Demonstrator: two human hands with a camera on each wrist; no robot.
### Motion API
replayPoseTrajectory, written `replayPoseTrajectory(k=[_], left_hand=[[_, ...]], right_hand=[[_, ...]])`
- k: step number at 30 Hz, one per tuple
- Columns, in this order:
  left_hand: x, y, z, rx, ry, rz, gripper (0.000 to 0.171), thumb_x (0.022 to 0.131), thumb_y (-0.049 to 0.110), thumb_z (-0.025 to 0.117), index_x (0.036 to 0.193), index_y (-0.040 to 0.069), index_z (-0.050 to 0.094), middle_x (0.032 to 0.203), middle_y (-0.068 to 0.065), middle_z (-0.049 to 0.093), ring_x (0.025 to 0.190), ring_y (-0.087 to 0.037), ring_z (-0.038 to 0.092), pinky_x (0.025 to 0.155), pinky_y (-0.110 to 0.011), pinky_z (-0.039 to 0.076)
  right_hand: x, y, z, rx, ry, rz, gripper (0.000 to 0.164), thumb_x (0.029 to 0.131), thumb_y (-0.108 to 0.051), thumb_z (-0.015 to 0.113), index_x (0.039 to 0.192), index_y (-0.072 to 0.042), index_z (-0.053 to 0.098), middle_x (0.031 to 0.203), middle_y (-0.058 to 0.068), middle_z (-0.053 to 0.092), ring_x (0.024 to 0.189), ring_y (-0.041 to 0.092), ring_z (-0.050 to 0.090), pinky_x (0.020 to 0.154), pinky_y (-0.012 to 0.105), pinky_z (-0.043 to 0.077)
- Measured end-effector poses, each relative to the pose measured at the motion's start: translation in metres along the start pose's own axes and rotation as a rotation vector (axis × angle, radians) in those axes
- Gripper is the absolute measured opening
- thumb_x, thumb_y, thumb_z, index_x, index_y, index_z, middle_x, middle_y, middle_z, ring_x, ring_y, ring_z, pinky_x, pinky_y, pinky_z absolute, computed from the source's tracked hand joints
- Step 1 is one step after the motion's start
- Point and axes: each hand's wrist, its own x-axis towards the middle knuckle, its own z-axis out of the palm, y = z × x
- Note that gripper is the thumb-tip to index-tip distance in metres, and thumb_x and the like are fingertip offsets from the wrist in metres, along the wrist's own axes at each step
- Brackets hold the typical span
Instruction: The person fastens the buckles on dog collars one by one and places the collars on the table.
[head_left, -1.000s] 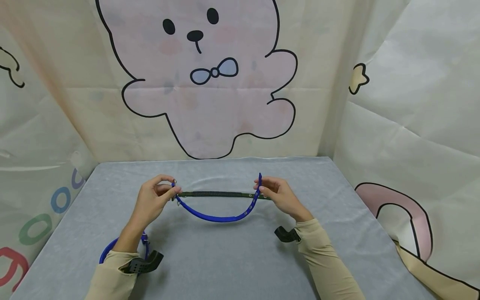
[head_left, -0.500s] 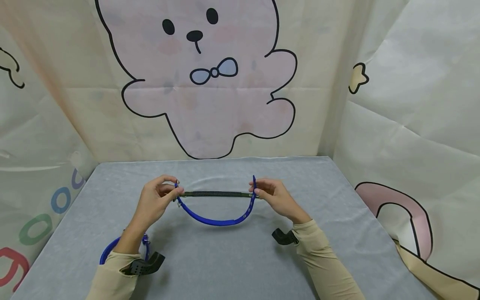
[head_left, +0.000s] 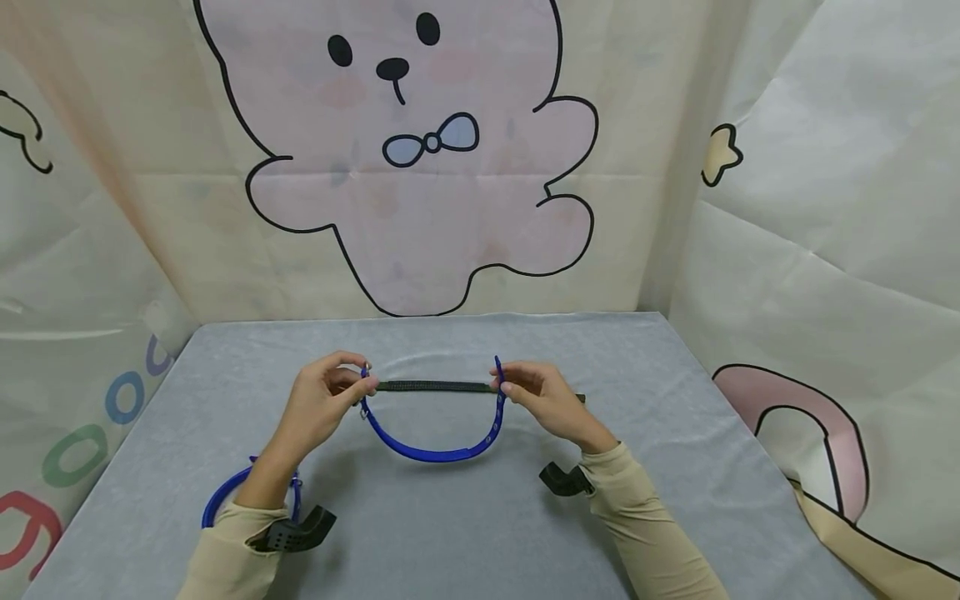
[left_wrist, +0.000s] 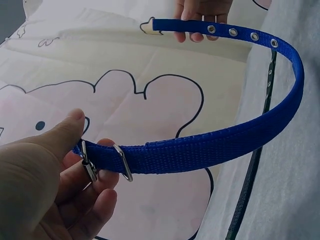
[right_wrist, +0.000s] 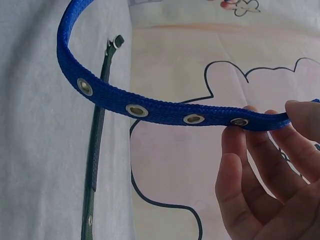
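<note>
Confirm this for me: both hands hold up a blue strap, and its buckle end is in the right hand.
Not quite: the left hand, not the right hand, holds the buckle end, as the left wrist view shows. Both do hold up the blue strap.

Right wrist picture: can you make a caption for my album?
The right grip pinches a blue strap with metal-ringed holes, a dark green strap behind it.
</note>
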Motion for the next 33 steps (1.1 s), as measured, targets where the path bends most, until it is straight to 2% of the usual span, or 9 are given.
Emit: replayPoseTrajectory(k=[7, 12, 15, 18, 26, 33], left_hand=[[0.001, 0.005, 0.004, 0.003, -0.013, 0.015, 0.021, 0.093, 0.016, 0.074, 0.11, 0.005, 0.068, 0.081, -0.011, 0.076, 0.066, -0.006, 0.065, 0.061, -0.024, 0.051], [-0.001, 0.005, 0.01, 0.006, -0.026, 0.023, 0.021, 0.092, 0.015, 0.075, 0.109, 0.004, 0.069, 0.08, -0.009, 0.076, 0.066, -0.005, 0.065, 0.062, -0.024, 0.053], [-0.002, 0.007, 0.015, 0.017, -0.032, 0.022, 0.022, 0.092, 0.015, 0.076, 0.11, 0.004, 0.07, 0.081, -0.007, 0.076, 0.067, -0.005, 0.064, 0.064, -0.024, 0.054], [-0.003, 0.008, 0.019, 0.025, -0.036, 0.022, 0.022, 0.091, 0.015, 0.076, 0.11, 0.005, 0.07, 0.081, -0.006, 0.076, 0.067, -0.005, 0.063, 0.065, -0.024, 0.054], [-0.005, 0.012, 0.025, 0.028, -0.048, 0.05, 0.022, 0.09, 0.013, 0.077, 0.11, 0.005, 0.071, 0.082, -0.004, 0.076, 0.069, -0.003, 0.064, 0.067, -0.024, 0.056], [-0.006, 0.015, 0.03, 0.028, -0.058, 0.069, 0.023, 0.089, 0.016, 0.078, 0.11, 0.007, 0.073, 0.084, -0.003, 0.075, 0.072, -0.003, 0.066, 0.069, -0.025, 0.056]], right_hand=[[0.0, -0.002, 0.007, 0.007, -0.007, -0.008, 0.028, 0.104, -0.008, 0.056, 0.128, 0.003, 0.064, 0.119, 0.026, 0.069, 0.113, 0.03, 0.067, 0.093, 0.023, 0.053], [0.001, 0.0, 0.014, -0.025, -0.025, -0.014, 0.027, 0.103, -0.008, 0.057, 0.126, 0.005, 0.064, 0.116, 0.023, 0.071, 0.107, 0.012, 0.067, 0.091, 0.023, 0.054], [0.0, 0.0, 0.019, -0.053, -0.03, -0.007, 0.028, 0.103, -0.01, 0.058, 0.126, 0.004, 0.065, 0.116, 0.02, 0.072, 0.104, 0.006, 0.067, 0.088, 0.024, 0.054], [-0.001, -0.001, 0.024, -0.08, -0.035, -0.002, 0.028, 0.103, -0.011, 0.058, 0.127, 0.001, 0.065, 0.116, 0.019, 0.073, 0.104, 0.009, 0.068, 0.086, 0.025, 0.055], [-0.001, -0.003, 0.033, -0.096, -0.065, -0.011, 0.031, 0.103, -0.011, 0.057, 0.13, 0.003, 0.063, 0.117, 0.022, 0.072, 0.105, 0.026, 0.07, 0.086, 0.026, 0.055], [0.001, -0.004, 0.038, -0.132, -0.078, -0.023, 0.03, 0.103, -0.014, 0.058, 0.127, 0.002, 0.065, 0.115, 0.019, 0.074, 0.104, 0.033, 0.07, 0.084, 0.027, 0.056]])
